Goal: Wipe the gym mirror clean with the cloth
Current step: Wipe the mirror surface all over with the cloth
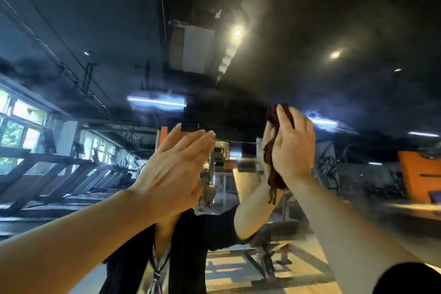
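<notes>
Reflected across the gym mirror [262,19] is a dark ceiling with round spot lamps [237,32], a pale rectangular duct panel [195,48] and long tube lights. Hazy, smeared patches dull the glass in its upper right part. Lower in the reflection I note a row of treadmills [59,174] under bright windows [19,122] at left, a padded weight bench [269,241] on a pale wood-toned floor, and an orange wall block [417,174] at right.

My right hand [292,145] presses the cloth [274,160] flat against the glass, fingers straight over it; that grip is released, not clenched. Cloth is dark maroon, knitted or looped in texture, bunched, with a frayed strand hanging below my palm. My left hand [174,164] lies flat on the mirror, fingers straight and together, grasping nothing. No containers observed.
</notes>
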